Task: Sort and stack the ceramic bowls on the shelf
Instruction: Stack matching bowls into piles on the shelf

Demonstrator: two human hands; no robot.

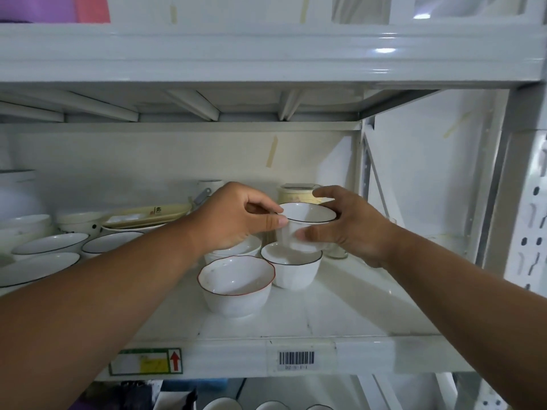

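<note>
Both my hands hold a small white bowl with a black rim [305, 216] in the air, just above a like black-rimmed bowl [291, 269] that stands on the white shelf [355, 309]. My left hand [236, 217] pinches the held bowl's left side and my right hand [346, 224] grips its right side. In front stands a larger white bowl with a wavy red rim [235, 287]. Another white bowl [236, 250] sits behind it, partly hidden by my left hand.
Left on the shelf lie black-rimmed plates [50, 244] and stacked white bowls [78, 221], with a cream tray [148, 213] behind. A cream jar [296, 193] stands at the back. The upper shelf beam [266, 54] hangs overhead; a perforated upright [527, 232] borders the right.
</note>
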